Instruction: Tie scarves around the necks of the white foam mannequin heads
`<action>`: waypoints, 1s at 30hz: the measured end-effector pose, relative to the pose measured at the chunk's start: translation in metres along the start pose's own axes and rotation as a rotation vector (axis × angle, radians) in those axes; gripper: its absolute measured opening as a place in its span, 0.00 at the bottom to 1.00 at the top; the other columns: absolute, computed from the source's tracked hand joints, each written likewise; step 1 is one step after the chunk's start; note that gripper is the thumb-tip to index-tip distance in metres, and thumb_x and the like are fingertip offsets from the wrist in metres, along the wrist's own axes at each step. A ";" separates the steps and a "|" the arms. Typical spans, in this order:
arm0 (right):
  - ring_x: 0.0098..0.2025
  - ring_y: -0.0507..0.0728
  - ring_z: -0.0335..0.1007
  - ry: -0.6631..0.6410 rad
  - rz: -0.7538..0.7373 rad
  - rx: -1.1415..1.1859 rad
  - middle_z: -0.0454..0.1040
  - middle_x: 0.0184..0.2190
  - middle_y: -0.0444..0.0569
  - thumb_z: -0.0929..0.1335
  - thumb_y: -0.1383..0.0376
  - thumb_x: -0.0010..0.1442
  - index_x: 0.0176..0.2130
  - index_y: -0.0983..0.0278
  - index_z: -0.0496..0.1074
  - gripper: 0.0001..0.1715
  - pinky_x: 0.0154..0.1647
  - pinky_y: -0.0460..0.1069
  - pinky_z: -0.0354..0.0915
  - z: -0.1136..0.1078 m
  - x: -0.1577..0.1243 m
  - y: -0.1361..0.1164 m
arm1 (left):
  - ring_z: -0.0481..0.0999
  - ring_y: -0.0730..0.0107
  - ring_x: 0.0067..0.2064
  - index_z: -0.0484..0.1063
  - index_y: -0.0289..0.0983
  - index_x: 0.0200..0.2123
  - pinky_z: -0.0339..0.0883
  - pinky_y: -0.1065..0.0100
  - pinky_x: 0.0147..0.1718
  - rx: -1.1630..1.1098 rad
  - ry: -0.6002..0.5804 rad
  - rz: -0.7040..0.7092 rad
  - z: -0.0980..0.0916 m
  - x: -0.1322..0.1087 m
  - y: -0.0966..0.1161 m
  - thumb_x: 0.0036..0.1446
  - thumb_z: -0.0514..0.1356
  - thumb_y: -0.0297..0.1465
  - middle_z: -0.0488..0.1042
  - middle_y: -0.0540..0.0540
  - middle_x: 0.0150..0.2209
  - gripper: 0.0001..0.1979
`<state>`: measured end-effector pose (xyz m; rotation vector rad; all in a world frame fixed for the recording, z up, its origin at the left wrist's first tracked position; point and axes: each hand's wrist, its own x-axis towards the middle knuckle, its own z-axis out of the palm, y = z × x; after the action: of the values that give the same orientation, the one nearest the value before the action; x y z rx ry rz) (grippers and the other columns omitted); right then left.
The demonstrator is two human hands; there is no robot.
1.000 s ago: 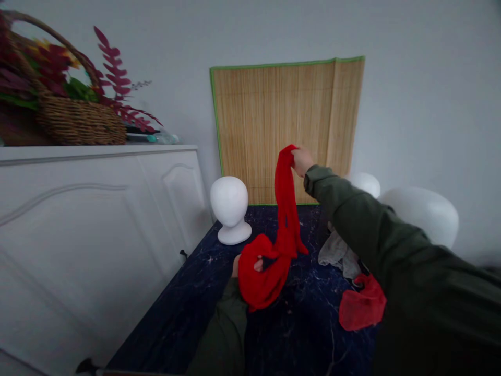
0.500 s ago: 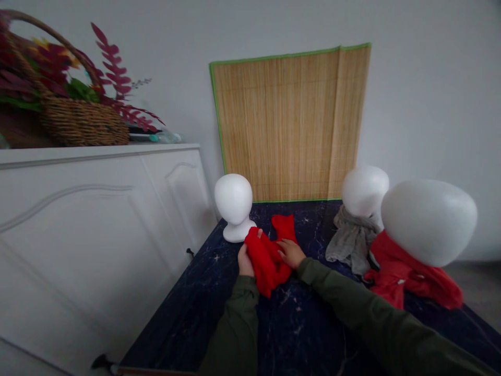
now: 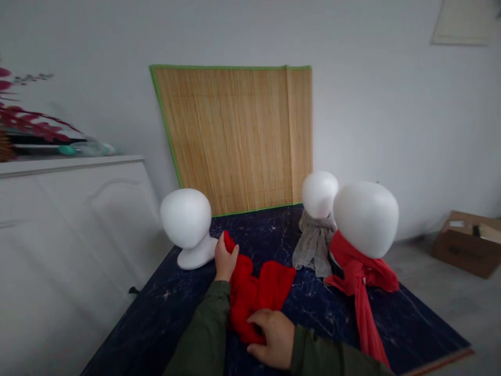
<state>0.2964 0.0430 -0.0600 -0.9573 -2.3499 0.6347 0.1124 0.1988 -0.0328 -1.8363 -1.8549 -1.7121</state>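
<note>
A bunched bright red scarf [image 3: 270, 287] lies on the dark blue marbled tabletop [image 3: 250, 235]. My left hand [image 3: 226, 258] is closed on its far left end, a tip of cloth standing up past the thumb. At the near edge of the cloth, my right hand [image 3: 276, 334] has its fingers curled round a fold, with red fabric between thumb and forefinger; its other fingers are hidden. Just left of my left hand, a bare white mannequin head [image 3: 187, 219] stands upright on its round base.
At right, one white mannequin head [image 3: 319, 194] wears a grey scarf [image 3: 315, 245]; another, nearer head [image 3: 366, 219] wears a red knotted scarf [image 3: 358, 279]. A white cabinet [image 3: 78, 235] borders the left side. Behind hangs a bamboo mat [image 3: 238, 141]; a cardboard box [image 3: 467, 245] sits on the floor.
The view has turned right. My left hand has gone from the scarf's side to its far left end. My right hand has come back to the near edge of the cloth.
</note>
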 end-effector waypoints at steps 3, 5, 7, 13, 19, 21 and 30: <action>0.41 0.55 0.66 -0.046 -0.187 0.056 0.69 0.40 0.49 0.69 0.63 0.46 0.45 0.64 0.67 0.24 0.43 0.44 0.61 -0.001 0.011 0.009 | 0.57 0.55 0.55 0.50 0.27 0.57 0.52 0.58 0.53 0.248 -0.010 0.125 0.009 0.016 -0.004 0.50 0.53 0.37 0.59 0.32 0.52 0.33; 0.44 0.54 0.65 -0.118 -0.320 0.064 0.69 0.39 0.49 0.68 0.64 0.49 0.43 0.64 0.68 0.19 0.46 0.43 0.59 -0.002 0.016 0.014 | 0.60 0.53 0.52 0.49 0.28 0.57 0.55 0.57 0.50 0.391 -0.083 0.161 0.014 0.022 -0.004 0.51 0.51 0.40 0.62 0.33 0.47 0.33; 0.45 0.52 0.64 -0.196 -0.421 0.080 0.70 0.39 0.47 0.66 0.65 0.52 0.41 0.65 0.68 0.14 0.48 0.41 0.57 -0.002 0.019 0.017 | 0.64 0.54 0.47 0.49 0.31 0.58 0.56 0.57 0.46 0.523 -0.234 0.237 0.017 0.024 -0.001 0.53 0.48 0.42 0.64 0.36 0.43 0.32; 0.45 0.50 0.65 -0.155 -0.503 0.137 0.70 0.40 0.47 0.63 0.65 0.55 0.39 0.65 0.67 0.11 0.49 0.40 0.56 -0.002 0.018 0.019 | 0.66 0.49 0.43 0.59 0.31 0.53 0.57 0.54 0.40 0.835 -0.425 0.295 0.016 0.013 0.036 0.54 0.43 0.45 0.68 0.33 0.40 0.30; 0.33 0.50 0.67 0.133 -0.331 0.109 0.71 0.30 0.44 0.64 0.68 0.49 0.34 0.64 0.68 0.08 0.37 0.42 0.61 -0.012 0.020 0.025 | 0.57 0.33 0.52 0.57 0.35 0.55 0.50 0.39 0.43 0.810 -0.458 0.134 0.019 -0.030 0.058 0.49 0.42 0.54 0.58 0.28 0.53 0.38; 0.29 0.50 0.66 0.223 -0.253 0.112 0.70 0.28 0.44 0.63 0.68 0.49 0.33 0.63 0.68 0.08 0.33 0.42 0.61 -0.018 0.019 0.023 | 0.52 0.33 0.56 0.56 0.36 0.56 0.48 0.39 0.45 0.753 -0.630 0.083 0.023 -0.045 0.050 0.48 0.43 0.54 0.55 0.29 0.56 0.37; 0.45 0.57 0.62 0.817 -0.142 -0.016 0.67 0.42 0.51 0.61 0.66 0.53 0.44 0.61 0.63 0.16 0.48 0.53 0.59 -0.082 -0.023 0.006 | 0.51 0.49 0.59 0.53 0.34 0.57 0.45 0.46 0.53 0.609 -0.553 0.218 0.006 -0.052 0.034 0.54 0.43 0.47 0.54 0.33 0.58 0.32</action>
<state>0.3639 0.0485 -0.0080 -0.8322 -1.6655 0.1155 0.1566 0.1572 -0.0480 -2.2194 -1.9237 -0.4935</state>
